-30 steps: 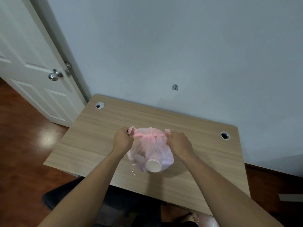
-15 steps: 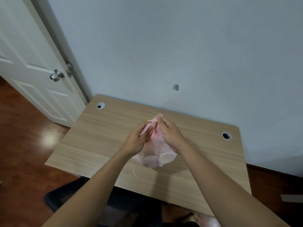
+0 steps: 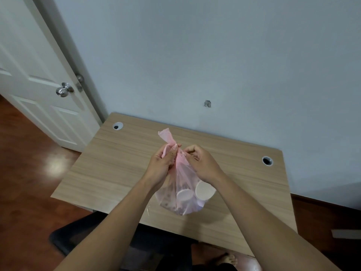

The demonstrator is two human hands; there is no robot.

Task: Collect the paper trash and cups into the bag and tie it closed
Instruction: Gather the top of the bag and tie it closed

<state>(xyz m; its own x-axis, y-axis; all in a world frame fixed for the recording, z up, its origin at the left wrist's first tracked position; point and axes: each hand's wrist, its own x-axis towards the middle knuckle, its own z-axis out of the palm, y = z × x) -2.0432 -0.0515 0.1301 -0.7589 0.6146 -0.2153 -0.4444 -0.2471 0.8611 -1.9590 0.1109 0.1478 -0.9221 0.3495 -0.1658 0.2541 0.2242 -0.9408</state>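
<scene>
The pink bag (image 3: 176, 194) sits on the desk (image 3: 117, 163) with the white cups (image 3: 205, 190) inside. Its neck stands straight up between the two hands. The left hand (image 3: 161, 167) pinches the neck, and the loose top (image 3: 165, 136) pokes up just past its fingers (image 3: 173, 149). The right hand (image 3: 204, 166) pinches the neck from the other side. I think the knot is not tight yet.

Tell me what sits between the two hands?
The gathered neck of the pink bag, held by the left hand and right hand, in the head view.
</scene>
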